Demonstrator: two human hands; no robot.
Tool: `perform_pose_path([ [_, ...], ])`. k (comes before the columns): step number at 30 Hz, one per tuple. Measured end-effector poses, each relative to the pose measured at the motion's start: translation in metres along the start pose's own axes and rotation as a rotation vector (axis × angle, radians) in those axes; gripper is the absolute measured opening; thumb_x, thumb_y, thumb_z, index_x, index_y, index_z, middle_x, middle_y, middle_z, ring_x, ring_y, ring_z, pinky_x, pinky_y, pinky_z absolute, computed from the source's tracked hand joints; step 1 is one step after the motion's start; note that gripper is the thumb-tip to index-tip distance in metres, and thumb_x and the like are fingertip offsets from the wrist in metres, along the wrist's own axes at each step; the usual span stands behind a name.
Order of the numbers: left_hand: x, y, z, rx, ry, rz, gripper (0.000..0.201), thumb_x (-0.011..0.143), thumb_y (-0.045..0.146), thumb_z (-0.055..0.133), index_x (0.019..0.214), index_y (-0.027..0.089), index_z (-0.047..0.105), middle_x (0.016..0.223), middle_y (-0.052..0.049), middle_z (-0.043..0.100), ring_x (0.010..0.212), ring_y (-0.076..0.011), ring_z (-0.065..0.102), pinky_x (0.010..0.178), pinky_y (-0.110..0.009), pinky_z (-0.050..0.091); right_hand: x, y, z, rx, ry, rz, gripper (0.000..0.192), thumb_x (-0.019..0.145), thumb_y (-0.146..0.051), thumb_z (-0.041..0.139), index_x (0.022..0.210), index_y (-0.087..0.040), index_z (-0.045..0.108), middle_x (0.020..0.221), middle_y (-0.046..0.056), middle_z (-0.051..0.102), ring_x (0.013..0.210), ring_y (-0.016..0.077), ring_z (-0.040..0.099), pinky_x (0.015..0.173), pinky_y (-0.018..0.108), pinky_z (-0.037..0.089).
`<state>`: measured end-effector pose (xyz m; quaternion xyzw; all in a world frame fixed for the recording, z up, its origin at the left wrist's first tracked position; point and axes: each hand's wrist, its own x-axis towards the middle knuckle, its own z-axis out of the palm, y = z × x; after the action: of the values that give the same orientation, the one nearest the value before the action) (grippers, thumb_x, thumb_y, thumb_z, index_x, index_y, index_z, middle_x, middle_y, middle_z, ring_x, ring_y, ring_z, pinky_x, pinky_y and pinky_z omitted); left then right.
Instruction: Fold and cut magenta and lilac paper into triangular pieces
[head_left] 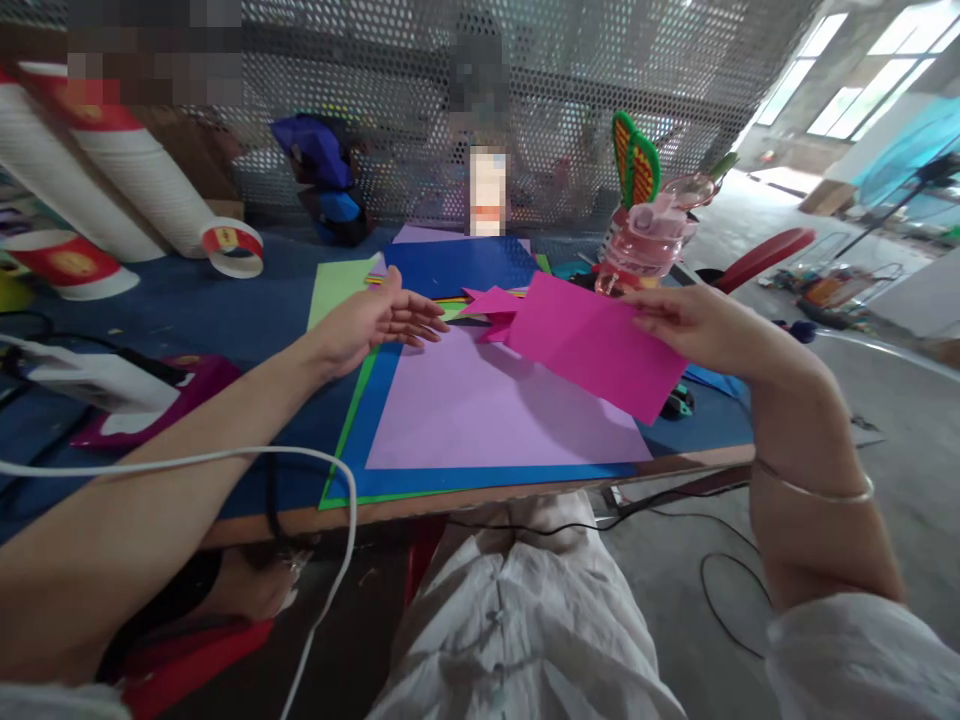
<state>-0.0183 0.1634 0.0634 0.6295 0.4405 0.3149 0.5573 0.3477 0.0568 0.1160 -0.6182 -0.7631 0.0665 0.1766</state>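
The right hand (pixel 694 322), right of centre in the frame, pinches the upper right edge of a magenta sheet (pixel 596 345) between thumb and fingers and holds it tilted above the table (pixel 187 310). The sheet's lower corner hangs over a lilac sheet (pixel 495 410) lying flat at the centre, which rests on a blue sheet (pixel 390 400) with a green sheet (pixel 334 290) showing beneath at the left edge.

The left hand (pixel 379 320), left of centre, is open, palm turned inward, fingers stretched toward the middle and holding nothing. Just past its fingertips lies a small magenta cut-out (pixel 491 303), partly hidden behind the held sheet.

A dark blue sheet (pixel 457 265) lies further back. A pink bottle (pixel 649 240) stands at the upper right behind the held sheet, with a green and orange foam shape (pixel 635 160) behind it. In the upper left, white tubes (pixel 112 170) with red bands lean across, and a tape ring (pixel 232 248) sits near them. A white cable (pixel 225 460) arcs over the left forearm at lower left. A mesh panel (pixel 420 100) closes off the back of the table.
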Motion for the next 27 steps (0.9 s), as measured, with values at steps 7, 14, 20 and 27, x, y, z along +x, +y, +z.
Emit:
perform_pose_path([
  [7,0.003,-0.003,0.002,0.030,0.010,0.043,0.073,0.090,0.087,0.046,0.094,0.019,0.072,0.103,-0.013,0.081,0.101,-0.0300,0.074,0.097,-0.045,0.054,-0.042,0.017,0.024,-0.111,0.103,0.067,0.039,0.093,-0.020,0.050,0.118,-0.019,0.081,0.092,0.011,0.081,0.077,0.0281,0.073,0.065,0.035,0.048],
  [14,0.000,0.000,0.002,0.033,0.006,0.068,0.078,0.090,0.089,0.043,0.097,0.018,0.072,0.101,-0.011,0.081,0.099,-0.0269,0.072,0.093,-0.040,0.055,-0.066,-0.055,0.050,0.051,-0.066,-0.040,0.050,0.095,-0.015,0.046,0.137,-0.022,0.072,0.101,0.008,0.083,0.088,0.0243,0.078,0.074,0.031,0.055],
  [20,0.002,-0.001,0.000,0.026,0.007,0.085,0.077,0.092,0.088,0.039,0.095,0.019,0.072,0.102,-0.011,0.082,0.097,-0.0260,0.072,0.089,-0.039,0.055,-0.098,-0.113,0.048,0.338,-0.423,-0.381,0.062,0.095,-0.007,0.045,0.151,-0.029,0.061,0.124,0.005,0.079,0.105,0.0206,0.077,0.088,0.029,0.058],
  [27,0.000,-0.002,0.000,-0.042,0.021,0.129,0.072,0.105,0.073,0.032,0.097,0.015,0.073,0.097,-0.008,0.082,0.091,-0.0213,0.072,0.082,-0.032,0.053,-0.040,-0.056,0.053,0.111,0.249,0.031,0.045,0.097,-0.025,0.050,0.135,-0.020,0.073,0.098,0.009,0.081,0.083,0.0263,0.075,0.077,0.038,0.058],
])
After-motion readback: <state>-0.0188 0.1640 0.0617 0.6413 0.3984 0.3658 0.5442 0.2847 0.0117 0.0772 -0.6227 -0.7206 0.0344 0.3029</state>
